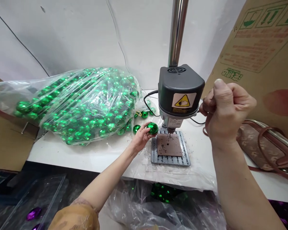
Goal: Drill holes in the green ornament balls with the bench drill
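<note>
My left hand [141, 138] pinches a shiny green faceted ball [153, 128] just left of the small bench drill's base plate [170, 147]. The drill's grey motor head [180, 91] hangs above that plate on a chrome column [178, 32], with its bit over a brown pad. My right hand [227, 110] is closed in a fist around the drill's feed lever at the head's right side; the lever itself is mostly hidden by the fingers. A large clear plastic bag [74, 102] full of several green balls lies on the white table to the left.
A few loose green balls [144, 114] lie by the bag's mouth. A brown patterned handbag [266, 145] sits at the right, a big cardboard sheet [261, 48] leaning behind it. Under the table edge [86, 159] are plastic bags holding green and purple balls [33, 213].
</note>
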Demonstrator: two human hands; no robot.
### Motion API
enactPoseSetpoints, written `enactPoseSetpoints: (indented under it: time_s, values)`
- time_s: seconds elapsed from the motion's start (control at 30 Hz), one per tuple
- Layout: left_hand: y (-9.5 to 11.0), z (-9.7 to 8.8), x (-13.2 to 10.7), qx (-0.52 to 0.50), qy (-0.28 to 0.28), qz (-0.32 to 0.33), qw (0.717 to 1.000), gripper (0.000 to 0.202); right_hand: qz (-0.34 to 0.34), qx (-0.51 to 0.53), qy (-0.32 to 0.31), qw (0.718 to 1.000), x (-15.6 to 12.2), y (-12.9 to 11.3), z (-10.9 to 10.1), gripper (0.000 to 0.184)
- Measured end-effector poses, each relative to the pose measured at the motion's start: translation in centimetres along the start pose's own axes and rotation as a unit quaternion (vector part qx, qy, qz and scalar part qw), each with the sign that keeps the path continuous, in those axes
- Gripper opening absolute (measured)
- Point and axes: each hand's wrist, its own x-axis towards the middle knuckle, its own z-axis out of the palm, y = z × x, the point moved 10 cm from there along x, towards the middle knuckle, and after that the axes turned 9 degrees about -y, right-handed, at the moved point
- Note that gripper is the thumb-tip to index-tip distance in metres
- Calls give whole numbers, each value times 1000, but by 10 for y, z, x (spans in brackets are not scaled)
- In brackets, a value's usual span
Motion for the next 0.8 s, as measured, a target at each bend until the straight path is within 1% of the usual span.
enactPoseSetpoints:
  time_s: [0.03,0.1,0.17,0.23,0.33,0.4,0.47,0.63,0.8]
  values:
    - [-6,3,-2,-19,4,-13,1000,48,-4,0,-2,1000,0,0,0,40]
    - [-17,4,-6,-24,24,-32,999,49,-9,-2,-10,1000,1,-1,1,40]
    - [-24,4,-10,14,44,-37,998,52,-16,-3,-18,1000,1,-2,2,41]
    - [-27,7,-12,78,45,-24,996,54,-21,0,-22,1000,2,-3,2,41]
    - [-27,18,-12,161,10,6,987,54,-19,5,-21,1000,2,-2,3,40]
    - [-29,24,-11,203,-15,9,979,54,-17,7,-19,1000,2,-1,2,41]
    - [-29,28,-10,236,-28,13,971,53,-16,2,-18,1000,2,0,2,41]
    - [-30,35,-6,261,-49,20,964,54,-16,-9,-25,1000,2,0,3,42]
    - [-34,38,-6,273,-64,23,960,55,-25,-1,-20,999,3,0,2,42]
